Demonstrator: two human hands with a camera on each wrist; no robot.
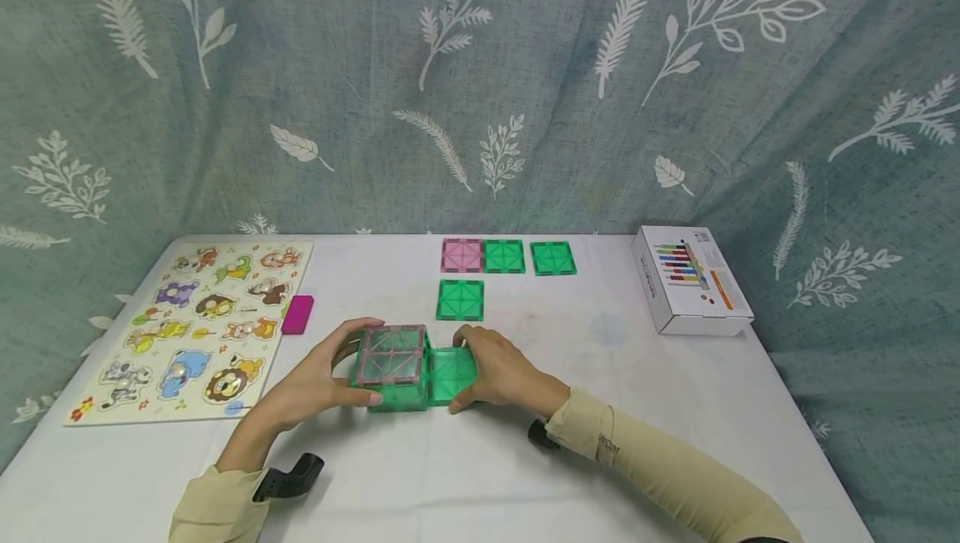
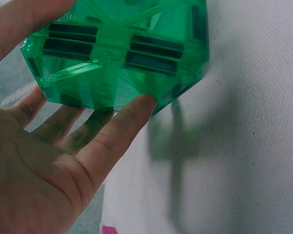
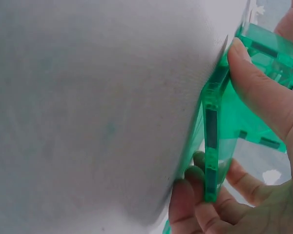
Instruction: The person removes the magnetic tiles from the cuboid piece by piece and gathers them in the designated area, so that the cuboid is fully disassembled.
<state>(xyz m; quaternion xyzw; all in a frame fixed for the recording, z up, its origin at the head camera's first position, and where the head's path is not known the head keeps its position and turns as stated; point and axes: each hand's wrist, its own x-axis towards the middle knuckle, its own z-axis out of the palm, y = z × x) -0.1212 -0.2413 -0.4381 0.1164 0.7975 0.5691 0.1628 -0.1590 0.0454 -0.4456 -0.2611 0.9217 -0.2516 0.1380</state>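
Observation:
A box built of translucent magnetic tiles (image 1: 390, 356), with a pink square on top and green sides, stands in the middle of the table. My left hand (image 1: 315, 380) grips it from the left, thumb at the near side and fingers round the far side. In the left wrist view, dark magnet strips line the green box (image 2: 112, 53). A green square magnetic tile (image 1: 452, 378) is at the box's right side, low by the table. My right hand (image 1: 506, 368) pinches this tile by opposite edges; the right wrist view shows its thumb and fingers round the green tile (image 3: 212, 129).
Behind the box lie a green tile (image 1: 461, 300), a pink tile (image 1: 462, 256) touching another green tile (image 1: 504, 257), and a separate green tile (image 1: 552, 258). An animal puzzle board (image 1: 288, 263) is at left, with a magenta block (image 1: 297, 314) beside it. A white box (image 1: 701, 305) sits at right.

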